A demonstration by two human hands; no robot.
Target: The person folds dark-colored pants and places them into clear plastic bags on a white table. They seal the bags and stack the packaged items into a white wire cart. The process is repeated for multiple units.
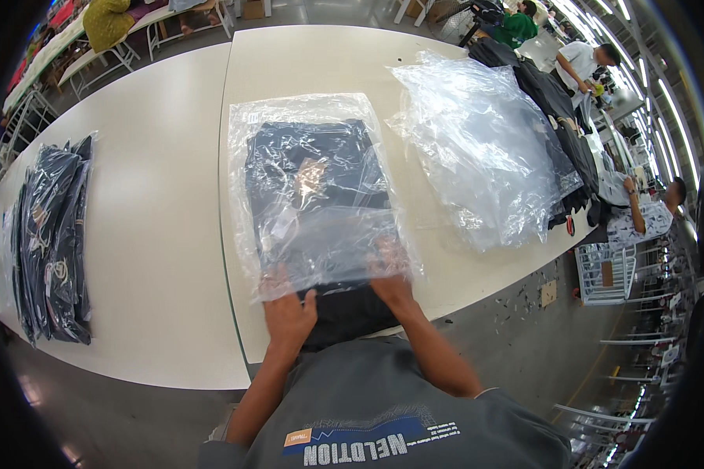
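Observation:
In front of me a clear plastic bag lies on the table with a folded dark garment inside. A black piece of the garment shows outside the bag's near end, close to my body. My left hand is at the near left corner, fingers stretched under the plastic and thumb apart on the outside. At the near right corner is my right hand, its fingers extended beneath the film and partly blurred by glare.
Right of the bag lies a heap of clear plastic bags, with dark garments beyond. Bagged dark garments are stacked on the left table. A seam divides the tables. A white rack stands at right; people work farther off.

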